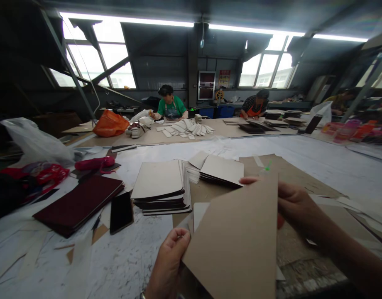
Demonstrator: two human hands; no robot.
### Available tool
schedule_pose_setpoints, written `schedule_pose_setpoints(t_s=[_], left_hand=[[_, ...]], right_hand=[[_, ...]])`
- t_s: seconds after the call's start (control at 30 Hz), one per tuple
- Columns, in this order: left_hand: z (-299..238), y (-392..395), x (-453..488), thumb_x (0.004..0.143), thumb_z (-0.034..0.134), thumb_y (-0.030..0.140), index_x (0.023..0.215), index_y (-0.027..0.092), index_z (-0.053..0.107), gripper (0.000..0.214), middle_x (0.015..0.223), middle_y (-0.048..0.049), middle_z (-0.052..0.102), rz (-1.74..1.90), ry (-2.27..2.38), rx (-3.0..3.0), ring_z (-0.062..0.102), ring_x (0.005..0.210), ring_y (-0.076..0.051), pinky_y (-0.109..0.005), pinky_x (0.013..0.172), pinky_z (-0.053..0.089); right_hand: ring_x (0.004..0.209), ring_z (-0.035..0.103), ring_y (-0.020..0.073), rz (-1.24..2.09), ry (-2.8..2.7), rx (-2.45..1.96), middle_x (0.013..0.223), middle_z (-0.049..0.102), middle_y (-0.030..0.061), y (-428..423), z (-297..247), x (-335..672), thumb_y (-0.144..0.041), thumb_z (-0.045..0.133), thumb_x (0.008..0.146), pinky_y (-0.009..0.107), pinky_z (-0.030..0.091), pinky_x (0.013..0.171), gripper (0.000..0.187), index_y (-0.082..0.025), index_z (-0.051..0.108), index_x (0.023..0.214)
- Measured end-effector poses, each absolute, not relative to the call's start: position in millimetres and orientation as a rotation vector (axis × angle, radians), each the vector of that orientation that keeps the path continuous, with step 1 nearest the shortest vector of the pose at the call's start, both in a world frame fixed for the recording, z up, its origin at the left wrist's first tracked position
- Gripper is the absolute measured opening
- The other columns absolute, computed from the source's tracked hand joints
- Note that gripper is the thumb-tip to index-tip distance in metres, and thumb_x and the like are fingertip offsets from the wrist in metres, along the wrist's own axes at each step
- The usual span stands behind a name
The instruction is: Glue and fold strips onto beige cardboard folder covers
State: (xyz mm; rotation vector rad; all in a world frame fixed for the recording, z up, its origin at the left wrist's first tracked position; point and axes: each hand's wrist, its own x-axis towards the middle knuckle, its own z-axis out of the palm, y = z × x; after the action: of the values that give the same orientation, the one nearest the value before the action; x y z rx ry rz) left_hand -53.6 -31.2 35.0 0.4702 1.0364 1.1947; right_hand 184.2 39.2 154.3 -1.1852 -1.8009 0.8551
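Note:
A large brown cardboard sheet (237, 236) is held tilted above the table between both hands. My left hand (169, 261) grips its lower left corner with the fingers curled round the edge. My right hand (295, 205) pinches the sheet's right edge, one fingertip showing over the top corner. Behind the sheet lie two stacks of grey boards with dark edges, one stack (161, 187) to the left and one stack (222, 169) further back.
A black phone (121, 212) and a dark red cover stack (79, 203) lie to the left. The white table (318, 158) carries brown sheets and paper scraps. Two people work at the far table (222, 126), with an orange bag (110, 123) nearby.

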Motion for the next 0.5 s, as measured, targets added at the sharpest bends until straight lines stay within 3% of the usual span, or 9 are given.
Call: schedule_pose_setpoints(t_s=[0.07, 0.2, 0.5], left_hand=[[46.5, -24.3, -55.7, 0.058, 0.076, 0.041, 0.081, 0.017, 0.052, 0.042, 0.068, 0.0010, 0.060, 1.310, 1.070, 0.439, 0.053, 0.058, -0.010, -0.022, 0.055, 0.041], [57.3, -14.9, -58.1, 0.050, 0.079, 0.042, 0.080, 0.017, 0.052, 0.047, 0.065, 0.0014, 0.060, 1.510, 1.159, 0.421, 0.053, 0.055, -0.009, -0.020, 0.052, 0.042], [25.9, -22.2, -54.9, 0.052, 0.077, 0.045, 0.081, 0.018, 0.055, 0.044, 0.065, 0.0032, 0.060, 1.567, 1.405, 0.499, 0.053, 0.056, -0.010, -0.018, 0.049, 0.042]], right_hand=[[0.094, 0.061, 0.0280, 0.742, -1.862, -1.260, 0.106, 0.067, 0.0047, 39.9, 175.0, 178.6, -0.055, 0.057, 0.074, 0.036, 0.051, 0.072, 0.043, -0.029, 0.065, 0.107], [0.072, 0.062, 0.0262, 0.624, -1.870, -1.440, 0.076, 0.068, 0.0048, 22.6, 175.7, 187.0, -0.063, 0.044, 0.077, 0.034, 0.050, 0.058, 0.046, -0.027, 0.068, 0.093], [0.060, 0.054, 0.0152, 1.196, -1.629, -1.637, 0.062, 0.055, 0.0004, -36.8, 112.6, 200.7, -0.037, 0.038, 0.086, 0.026, 0.044, 0.056, 0.030, -0.019, 0.057, 0.069]])
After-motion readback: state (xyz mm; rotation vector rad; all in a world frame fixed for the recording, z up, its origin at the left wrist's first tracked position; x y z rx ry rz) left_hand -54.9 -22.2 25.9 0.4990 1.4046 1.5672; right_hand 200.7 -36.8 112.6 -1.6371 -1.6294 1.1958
